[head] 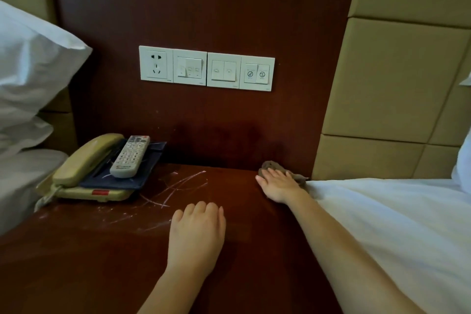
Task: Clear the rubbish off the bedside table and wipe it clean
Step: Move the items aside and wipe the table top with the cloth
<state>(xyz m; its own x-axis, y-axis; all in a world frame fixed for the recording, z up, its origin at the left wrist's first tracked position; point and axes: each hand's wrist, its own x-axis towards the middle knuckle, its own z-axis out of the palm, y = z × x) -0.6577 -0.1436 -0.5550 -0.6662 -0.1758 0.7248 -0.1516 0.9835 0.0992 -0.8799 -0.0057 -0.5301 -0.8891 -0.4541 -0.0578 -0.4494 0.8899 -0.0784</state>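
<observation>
Nearest, the left hand [196, 234] lies palm down on the table [102, 262], its fingers [204, 209] loosely bent and holding nothing, the bare forearm running back toward the front edge. Farther in, the right hand [277, 183] has its fingers straight and spread, pressing flat on a brown cloth [274, 166] bunched in the table's back right corner, against the wood wall panel and just beside the white sheet [395, 211] that overlaps that arm. White streaks [178, 183] mark the tabletop between the two hands and the phone [84, 158]. That beige phone sits at the back left, handset in its cradle, with a dark tray [150, 168] partly on it and a grey remote [131, 157] lying on the tray. Above on the wall is a row of switches [206, 68]; a pillow [33, 64] shows at the far left
</observation>
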